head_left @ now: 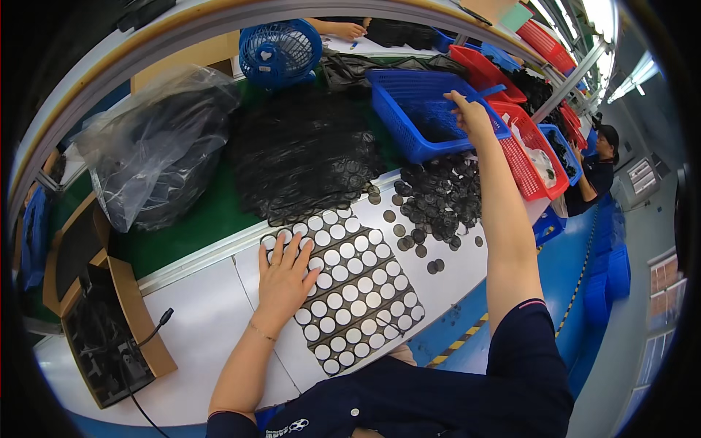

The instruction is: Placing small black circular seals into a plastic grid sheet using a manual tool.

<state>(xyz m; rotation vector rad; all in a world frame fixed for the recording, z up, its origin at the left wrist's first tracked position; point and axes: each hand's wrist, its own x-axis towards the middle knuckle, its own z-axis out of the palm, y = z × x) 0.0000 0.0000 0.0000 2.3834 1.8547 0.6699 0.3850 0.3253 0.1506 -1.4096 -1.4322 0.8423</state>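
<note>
My left hand [285, 281] lies flat with its fingers spread on the upper left corner of several black strips [343, 255], which are laid side by side on the white table. Rows of round white spots cover these strips; whether they are holes or discs I cannot tell. My right arm reaches far forward, and my right hand [469, 115] is over the right side of a blue plastic basket [409, 139], its fingers curled. A flat blue strip [488, 93] shows beside those fingers; whether I hold it is unclear. Dark material lies inside the basket.
Thin black discs [442, 197] are heaped below the basket, some scattered. Behind the strips lies a black stack of sheets [303, 157], with a filled clear bag [161, 146] to its left. Also around are a blue fan [280, 52], a cardboard box [142, 321] and red baskets [522, 157].
</note>
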